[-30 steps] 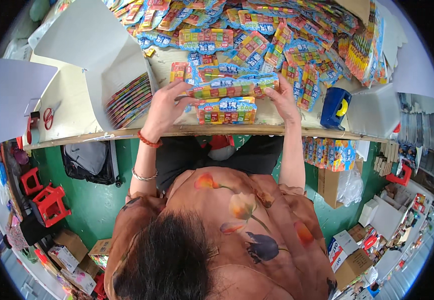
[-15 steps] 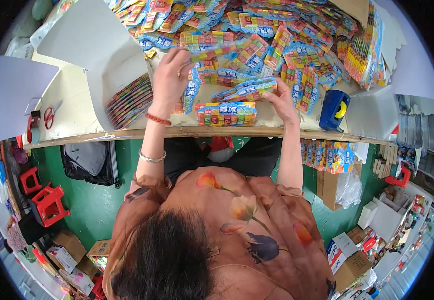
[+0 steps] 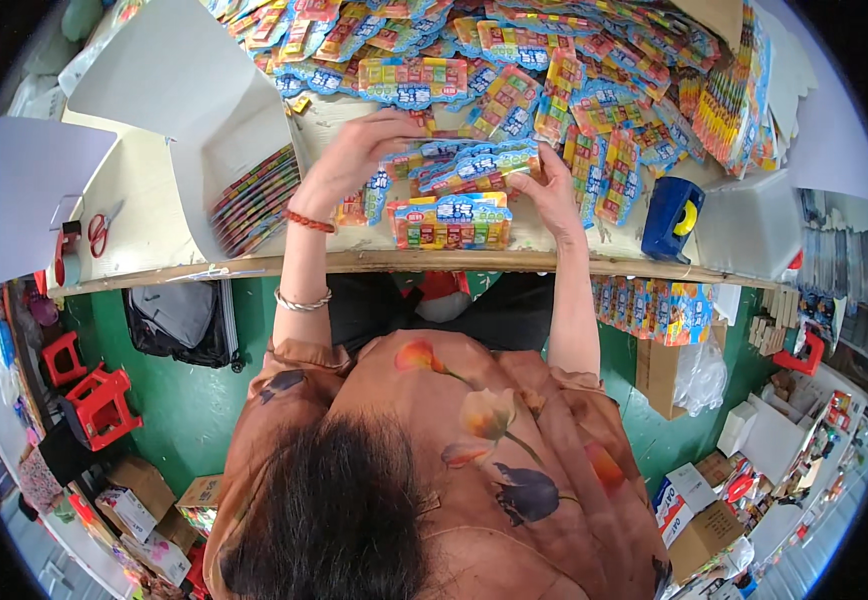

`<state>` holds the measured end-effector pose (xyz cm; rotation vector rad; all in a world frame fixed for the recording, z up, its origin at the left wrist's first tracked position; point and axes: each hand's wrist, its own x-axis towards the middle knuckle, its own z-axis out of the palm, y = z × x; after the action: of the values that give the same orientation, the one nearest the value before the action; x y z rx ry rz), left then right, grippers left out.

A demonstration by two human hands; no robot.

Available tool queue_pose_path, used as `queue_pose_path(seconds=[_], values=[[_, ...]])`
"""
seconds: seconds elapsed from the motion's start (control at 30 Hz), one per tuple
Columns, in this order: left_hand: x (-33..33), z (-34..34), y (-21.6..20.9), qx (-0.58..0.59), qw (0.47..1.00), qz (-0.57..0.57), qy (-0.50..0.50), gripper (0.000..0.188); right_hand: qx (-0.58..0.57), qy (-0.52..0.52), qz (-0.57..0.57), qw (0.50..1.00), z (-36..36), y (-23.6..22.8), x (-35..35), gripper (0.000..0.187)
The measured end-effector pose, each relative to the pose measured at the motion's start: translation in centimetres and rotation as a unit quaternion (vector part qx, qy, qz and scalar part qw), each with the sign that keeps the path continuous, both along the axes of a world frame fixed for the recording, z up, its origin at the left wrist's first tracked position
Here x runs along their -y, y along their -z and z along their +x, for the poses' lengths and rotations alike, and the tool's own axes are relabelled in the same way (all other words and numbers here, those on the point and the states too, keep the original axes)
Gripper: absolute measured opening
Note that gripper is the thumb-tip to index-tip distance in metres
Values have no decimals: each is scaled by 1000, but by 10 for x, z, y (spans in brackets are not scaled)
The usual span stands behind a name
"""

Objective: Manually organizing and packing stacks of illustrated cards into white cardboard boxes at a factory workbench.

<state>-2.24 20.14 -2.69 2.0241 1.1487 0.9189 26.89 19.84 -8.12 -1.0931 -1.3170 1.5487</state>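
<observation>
My right hand (image 3: 553, 195) grips the right end of a small stack of colourful blister packs (image 3: 479, 166), thumb in front and fingers behind. At the stack's left end is my left hand (image 3: 372, 145), its fingers bent around the edge of a pack that the hand partly hides. The packs have wavy blue tops and rows of small coloured blocks. Just in front of the stack, another bundle of packs (image 3: 452, 222) stands near the table edge. Further packs (image 3: 362, 203) lie under my left wrist.
A big heap of similar packs (image 3: 414, 80) covers the back of the table. On the left, a white bin (image 3: 189, 190) holds a row of packs, with scissors (image 3: 102, 230) beyond it. A blue tape dispenser (image 3: 670, 220) and a translucent bin (image 3: 749, 225) are on the right.
My left hand has come down and right, bringing a pack to the stack in my right hand. The stack has levelled out and moved slightly left and away from me.
</observation>
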Motion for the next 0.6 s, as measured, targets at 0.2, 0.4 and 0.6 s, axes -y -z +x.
queue_pose_path(seconds=[0.2, 0.4, 0.6], values=[[-4, 1, 3, 38, 978, 32, -201, 30, -17, -1, -5, 1000, 4, 8, 0, 45], [31, 24, 19, -78, 941, 133, -301, 58, -40, -24, -29, 998, 7, 3, 6, 45], [81, 26, 27, -57, 995, -66, -52, 127, -20, -59, -50, 997, 14, -7, 8, 44]])
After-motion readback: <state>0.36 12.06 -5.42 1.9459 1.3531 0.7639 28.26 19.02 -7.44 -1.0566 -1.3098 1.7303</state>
